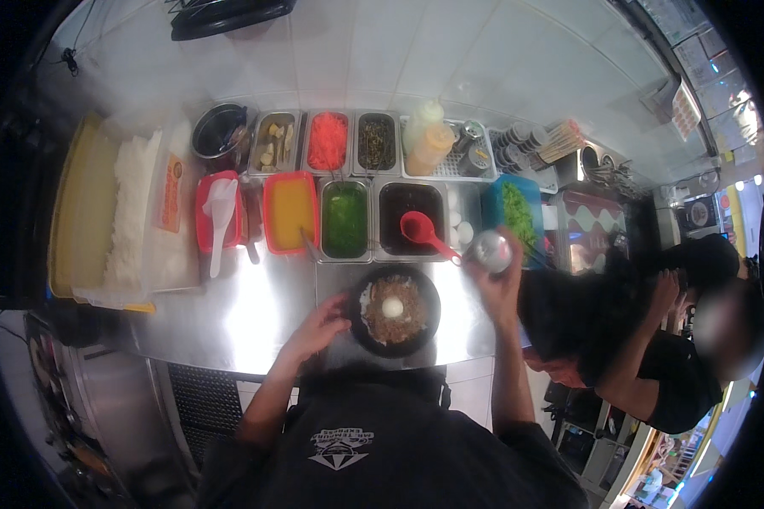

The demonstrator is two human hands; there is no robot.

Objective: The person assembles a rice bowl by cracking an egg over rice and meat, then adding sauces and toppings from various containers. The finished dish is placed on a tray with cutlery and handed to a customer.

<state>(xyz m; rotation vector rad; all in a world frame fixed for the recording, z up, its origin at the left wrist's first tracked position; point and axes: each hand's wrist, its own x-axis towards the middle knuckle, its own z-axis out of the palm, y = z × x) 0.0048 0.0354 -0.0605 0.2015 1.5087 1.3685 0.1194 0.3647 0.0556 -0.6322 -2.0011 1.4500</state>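
Observation:
A dark round bowl (434,299) stands near the front edge of the steel counter. In it lies a brown, crumbly-looking topping (399,325) over something white, with a whole white egg (392,306) at the middle. My left hand (321,326) is at the bowl's left side, fingers apart, fingertips at the rim. To the right of the bowl, my right hand (502,284) is closed round a shiny round shaker (491,250), blurred, its contents hard to make out. The red ladle (418,227) lies over the dark sauce pan (401,198), its handle end near my right hand.
Behind the bowl are a green-filled steel pan (346,219), a red tub of yellow liquid (292,215), shredded red topping (328,142) and squeeze bottles (430,150). A large rice tub (148,220) stands left, a blue lettuce tub (518,212) right. A co-worker (683,365) stands at the right.

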